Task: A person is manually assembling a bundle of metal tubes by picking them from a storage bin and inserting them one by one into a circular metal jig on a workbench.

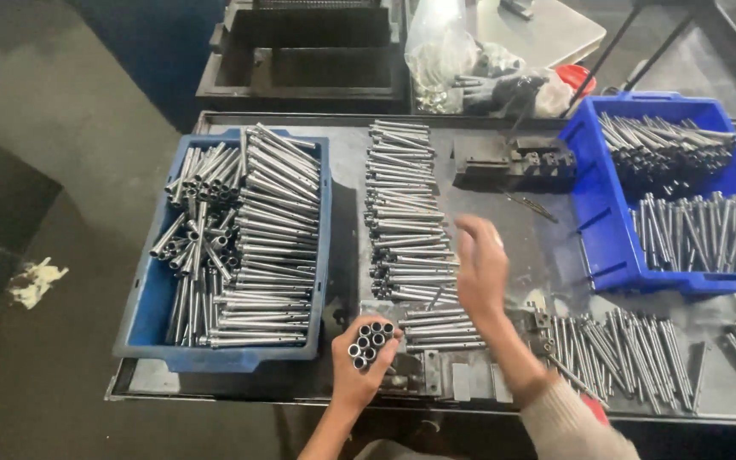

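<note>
Left hand: the left hand (358,370) is closed around a bundle of short metal tubes (370,342); the open round ends point up at the camera; it sits low, at the near edge of the desk (436,136)
Right hand: the right hand (480,266) is open, fingers spread and a bit blurry; it holds nothing; it hangs over the row of tubes in the middle
Middle row: a long row of metal tubes (402,213) lies on the desk, stacked side by side, running from the far side down to the hands
Left bin: a blue bin (151,298) full of metal tubes, some in neat rows, some in a messy heap
Right bin: a second blue bin (594,200) holds two piles of thin metal rods
Near right: loose metal rods (632,349) lie spread on the desk beside the right arm
Far side: a dark metal block (513,160) and a clear plastic bag (440,55)
</note>
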